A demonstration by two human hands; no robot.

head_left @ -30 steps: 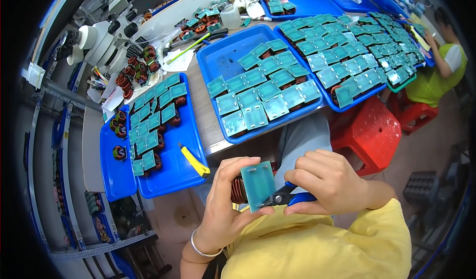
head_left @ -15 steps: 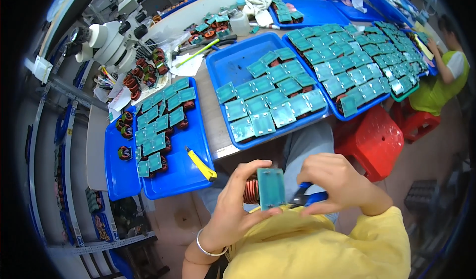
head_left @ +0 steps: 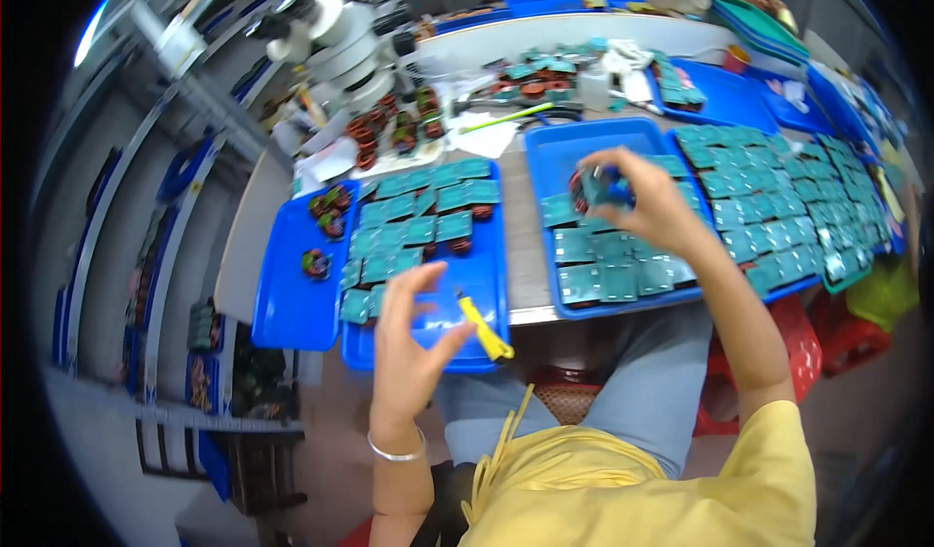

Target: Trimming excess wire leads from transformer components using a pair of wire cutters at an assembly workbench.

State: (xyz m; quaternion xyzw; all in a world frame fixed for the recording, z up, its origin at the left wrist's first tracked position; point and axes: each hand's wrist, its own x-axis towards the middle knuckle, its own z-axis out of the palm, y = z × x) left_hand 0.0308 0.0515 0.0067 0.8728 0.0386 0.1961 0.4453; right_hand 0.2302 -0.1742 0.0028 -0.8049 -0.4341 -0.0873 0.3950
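Note:
My right hand [head_left: 642, 202] is raised over the middle blue tray [head_left: 587, 139], its fingers closed on a green circuit board with a copper coil [head_left: 587, 189], blurred by motion. Something blue shows within the same grip, probably the handles of the cutters. Below the hand, several more boards [head_left: 618, 280] lie in rows in that tray. My left hand [head_left: 409, 338] is empty, thumb and fingers apart, over the near part of the left blue tray [head_left: 443, 338]. Beside its thumb lies a yellow utility knife [head_left: 484, 328]. More coil-backed boards [head_left: 394, 241] fill the upper part of that tray.
A smaller blue tray [head_left: 292, 304] at far left carries a few loose coils [head_left: 316, 263]. Behind stand a microscope [head_left: 341, 41], piled coils [head_left: 365, 139] and a yellow-green stick [head_left: 506, 117]. Packed boards [head_left: 754, 197] fill trays at right, above a red stool [head_left: 798, 343]. Other people sit beyond.
My right hand has gone from my lap up over the middle tray, carrying the board. The left hand has let go of the board and moved left, opening. The view has shifted.

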